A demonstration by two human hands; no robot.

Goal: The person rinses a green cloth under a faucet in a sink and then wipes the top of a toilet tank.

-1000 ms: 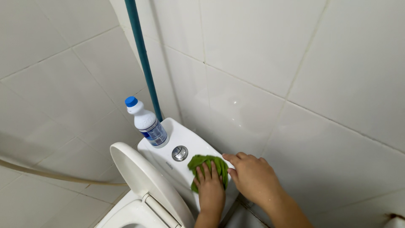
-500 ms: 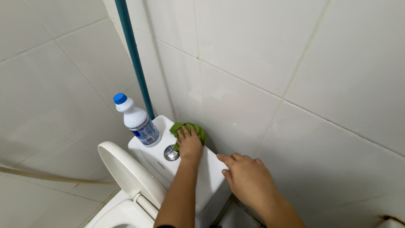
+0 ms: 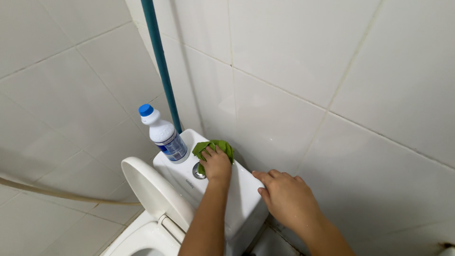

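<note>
The left hand (image 3: 217, 163) presses a green cloth (image 3: 214, 147) onto the toilet tank lid (image 3: 237, 189), just beside the flush button (image 3: 197, 170). The right hand (image 3: 286, 199), fingers loosely spread and holding nothing, rests on the lid's right edge. A blue-capped bottle (image 3: 163, 135) stands on the lid's left end.

White toilet cistern lid (image 3: 246, 189), bearing blue-capped bottle (image 3: 163, 135) and green cloth (image 3: 215, 147).

Bright, even light; soft glare on the white wall tiles (image 3: 265, 128); sharp focus.
</note>
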